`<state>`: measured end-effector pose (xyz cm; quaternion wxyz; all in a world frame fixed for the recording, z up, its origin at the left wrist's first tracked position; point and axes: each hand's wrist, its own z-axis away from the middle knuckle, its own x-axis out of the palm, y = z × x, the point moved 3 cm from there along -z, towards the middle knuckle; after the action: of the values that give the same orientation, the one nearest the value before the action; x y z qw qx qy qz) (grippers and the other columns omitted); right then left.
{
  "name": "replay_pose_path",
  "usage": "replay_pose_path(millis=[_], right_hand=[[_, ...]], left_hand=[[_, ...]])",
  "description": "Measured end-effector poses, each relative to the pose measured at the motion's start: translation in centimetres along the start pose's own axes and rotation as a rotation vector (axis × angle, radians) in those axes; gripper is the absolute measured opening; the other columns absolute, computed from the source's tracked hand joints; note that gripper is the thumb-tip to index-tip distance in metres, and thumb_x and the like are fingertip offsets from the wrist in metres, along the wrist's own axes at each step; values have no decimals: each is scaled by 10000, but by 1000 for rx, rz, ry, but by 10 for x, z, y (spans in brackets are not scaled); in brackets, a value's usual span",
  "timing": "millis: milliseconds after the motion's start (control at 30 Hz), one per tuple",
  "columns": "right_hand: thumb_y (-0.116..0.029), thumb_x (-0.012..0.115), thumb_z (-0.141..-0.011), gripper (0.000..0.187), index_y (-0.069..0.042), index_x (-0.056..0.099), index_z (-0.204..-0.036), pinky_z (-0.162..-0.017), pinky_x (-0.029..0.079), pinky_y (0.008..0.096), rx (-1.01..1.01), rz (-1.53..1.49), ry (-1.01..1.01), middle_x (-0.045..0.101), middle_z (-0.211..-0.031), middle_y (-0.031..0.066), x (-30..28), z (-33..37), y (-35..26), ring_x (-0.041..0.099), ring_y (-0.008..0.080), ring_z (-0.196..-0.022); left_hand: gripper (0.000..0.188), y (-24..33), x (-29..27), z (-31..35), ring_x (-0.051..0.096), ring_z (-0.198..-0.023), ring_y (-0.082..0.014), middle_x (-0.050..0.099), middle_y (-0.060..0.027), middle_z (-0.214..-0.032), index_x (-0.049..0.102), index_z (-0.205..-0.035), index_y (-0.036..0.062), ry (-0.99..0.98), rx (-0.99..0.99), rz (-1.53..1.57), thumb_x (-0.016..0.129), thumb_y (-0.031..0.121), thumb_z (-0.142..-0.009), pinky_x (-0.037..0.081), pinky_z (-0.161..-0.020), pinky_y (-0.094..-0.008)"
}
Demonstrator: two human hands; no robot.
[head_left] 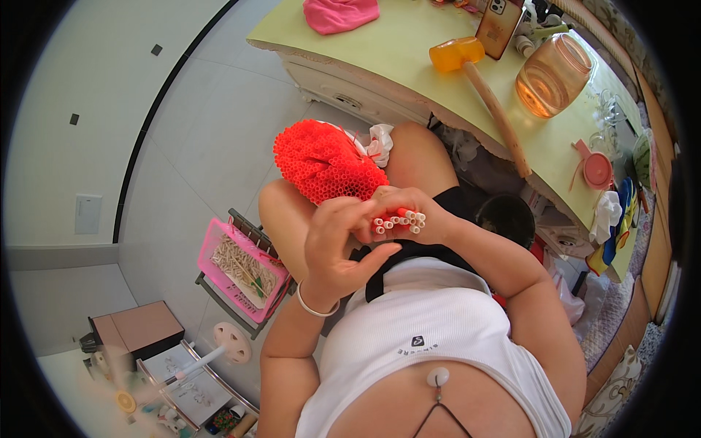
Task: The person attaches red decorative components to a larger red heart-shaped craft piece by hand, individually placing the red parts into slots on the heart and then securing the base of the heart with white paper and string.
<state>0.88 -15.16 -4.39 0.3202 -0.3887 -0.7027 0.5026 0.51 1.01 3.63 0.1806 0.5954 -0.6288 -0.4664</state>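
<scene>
Seated person at work: the right hand [423, 213] is holding a small handful of white-ended tubes [398, 222] inside its curled grip, their ends poking out toward the body. The left hand [337, 237] is hovering alongside, thumb standing apart; I cannot tell whether its fingers are pinching anything. A large red tube bundle [314, 157] is resting at the knees, just beyond both hands.

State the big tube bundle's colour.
The bundle is bright red, shown best in the head view, the only one.
</scene>
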Motion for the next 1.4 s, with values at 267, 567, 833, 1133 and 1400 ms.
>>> replay_pose_path(millis=[267, 567, 833, 1133, 1400], right_hand=[[42, 712, -849, 199, -37, 658, -1024, -925, 493, 319, 42, -150, 61, 683, -1026, 53, 8, 2, -7, 618, 167, -996], [39, 681, -886, 172, -12, 611, -1034, -929, 508, 315, 97, -248, 86, 690, -1092, 104, 10, 4, -8, 640, 167, -1038], [-15, 751, -835, 295, -16, 625, -1102, -871, 523, 311, 178, -55, 105, 707, -1045, 78, 14, 5, -18, 672, 164, -967], [-53, 709, -872, 185, -5, 674, -1048, -926, 525, 369, -219, 205, -66, 726, -1048, 118, 5, -10, -106, 705, 212, -939], [-228, 724, -900, 287, -14, 597, -1042, -949, 525, 509, -298, -12, 26, 682, -1118, 217, -36, -13, -192, 690, 333, -997]], left_hand=[[343, -66, 6, 60, 604, -744, -243, 584, -119, -932, 604, -1020, 5, -185, -270, -240, 781, -23, -728, 495, -638, -326], [209, -42, 2, 51, 629, -696, -250, 639, -123, -843, 672, -952, 9, -9, -45, -305, 777, -20, -773, 513, -606, -318], [216, -3, -2, 17, 662, -711, -266, 666, -127, -849, 668, -949, 7, 4, 192, -236, 797, 31, -777, 547, -611, -330], [238, -23, -25, 41, 612, -662, -207, 649, -122, -904, 649, -1021, 4, 134, 44, -238, 723, -36, -797, 513, -607, -300], [488, -47, -27, 37, 646, -1052, -282, 643, -173, -1126, 579, -1249, -14, 39, -96, -101, 632, -83, -769, 519, -930, -348]])
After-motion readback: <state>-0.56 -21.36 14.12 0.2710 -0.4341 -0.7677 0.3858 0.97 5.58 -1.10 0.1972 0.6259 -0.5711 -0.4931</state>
